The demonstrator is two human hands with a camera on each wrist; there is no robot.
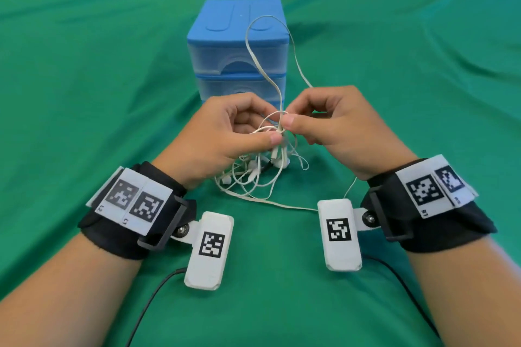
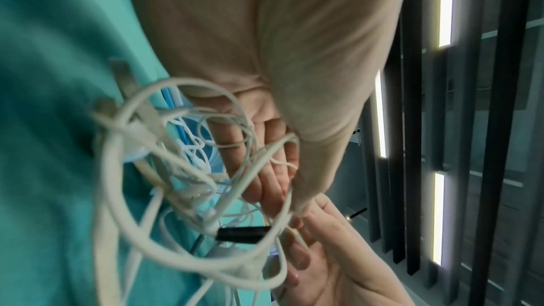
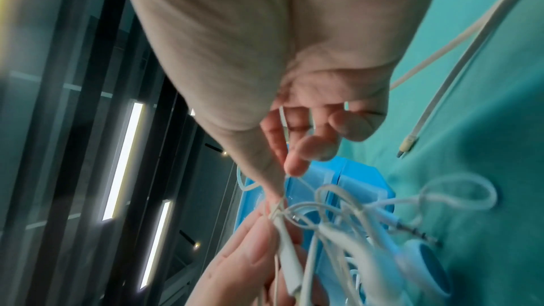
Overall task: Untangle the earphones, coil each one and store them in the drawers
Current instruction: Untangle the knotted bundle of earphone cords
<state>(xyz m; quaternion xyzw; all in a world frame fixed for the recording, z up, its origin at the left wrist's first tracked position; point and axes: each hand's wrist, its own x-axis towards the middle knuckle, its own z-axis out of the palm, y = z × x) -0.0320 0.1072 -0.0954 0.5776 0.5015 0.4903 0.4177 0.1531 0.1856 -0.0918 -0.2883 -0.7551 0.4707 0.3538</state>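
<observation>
I am holding the tangle of white earphones (image 1: 263, 166) up in front of me, just above the green tablecloth (image 1: 84, 79), with its lower loops and earbuds hanging down to rest on the cloth between my wrists. My left hand (image 1: 225, 135) is pinching the knot near its top, thumb pressed against the cords and the other fingers curled behind them; from the left wrist camera I am seeing the loops (image 2: 188, 183) draping across my palm, with a small black plug (image 2: 243, 234) dangling among them. My right hand (image 1: 335, 124) is pinching a thin strand at that same knot between thumb and forefinger, the remaining fingers curled in, so both thumbs are almost meeting. The right wrist camera is showing an earbud (image 3: 424, 262) and a metal jack (image 3: 412, 229) hanging close beneath my fingers. One long loop of cord (image 1: 270, 45) is arching up from my grip in front of the blue drawer unit (image 1: 238, 48), which is standing just beyond my hands with its drawers closed. Another strand (image 1: 282, 204) is trailing flat along the cloth toward my right wrist, passing behind the white camera pod (image 1: 341, 234) strapped there.
</observation>
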